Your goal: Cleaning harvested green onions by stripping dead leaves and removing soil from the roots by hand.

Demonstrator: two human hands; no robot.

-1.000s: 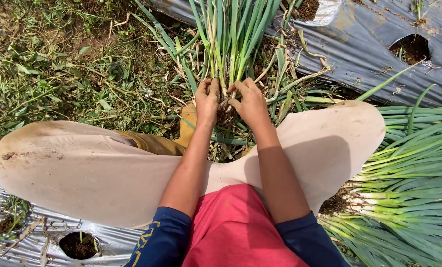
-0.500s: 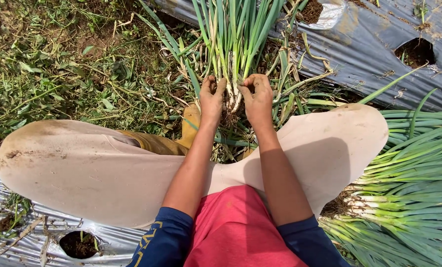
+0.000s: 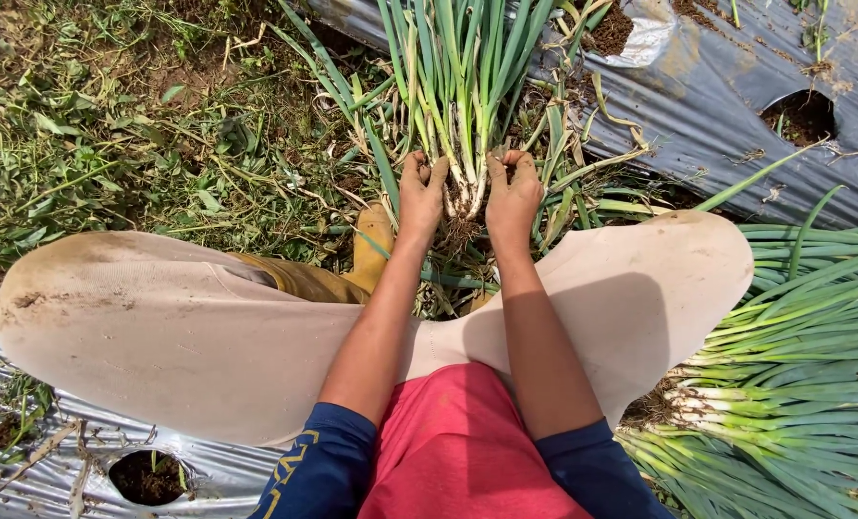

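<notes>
A clump of green onions stands upright in front of me, white stalks and dirty roots at the bottom. My left hand grips the left side of the clump's base. My right hand grips the right side of the base. Both hands are soiled and close together, thumbs pressed into the stalks. My knees in beige trousers spread wide to either side, and a yellow rubber boot shows under my left arm.
A pile of pulled green onions lies at my right. Grey plastic mulch with planting holes runs across the top right, and more mulch with a hole lies at bottom left. Weeds and cut grass cover the ground at left.
Both hands have moved up from the roots onto the white stalks and closed around the base of the clump, slightly farther apart than before.
</notes>
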